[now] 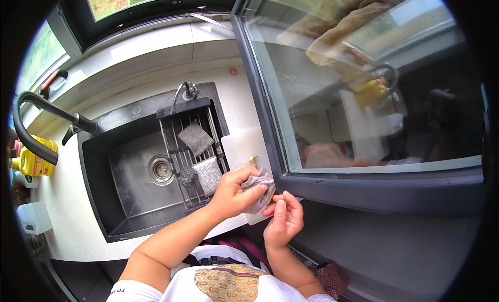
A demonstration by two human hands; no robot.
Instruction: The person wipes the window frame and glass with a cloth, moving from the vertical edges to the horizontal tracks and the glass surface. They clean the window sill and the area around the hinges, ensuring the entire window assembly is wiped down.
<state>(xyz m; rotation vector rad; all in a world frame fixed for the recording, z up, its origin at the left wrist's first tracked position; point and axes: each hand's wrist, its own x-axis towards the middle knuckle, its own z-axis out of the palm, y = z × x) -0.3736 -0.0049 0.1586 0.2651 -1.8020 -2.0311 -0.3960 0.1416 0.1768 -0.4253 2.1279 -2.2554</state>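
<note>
My left hand (237, 189) grips a crumpled greyish cloth (255, 206) over the right edge of the counter, beside the lower corner of the open window sash. Close to the cloth's right side is my right hand (284, 220), fingers curled, its fingertips near a thin tan edge under the cloth; whether they hold it I cannot tell. A white board (243, 146) lies partly under the left hand, with a small yellowish-brown item (253, 160) on it. Left of the hands, two silvery scrubbing pads (196, 138) and a dark wire scourer (188, 177) rest on a rack.
The window sash's dark frame (275, 146) juts over the counter at the right. A black sink (136, 177) with the metal rack (177, 134) across it lies left of the hands. A black faucet (84, 123), yellow jug (37, 161) and translucent container (35, 218) stand farther left.
</note>
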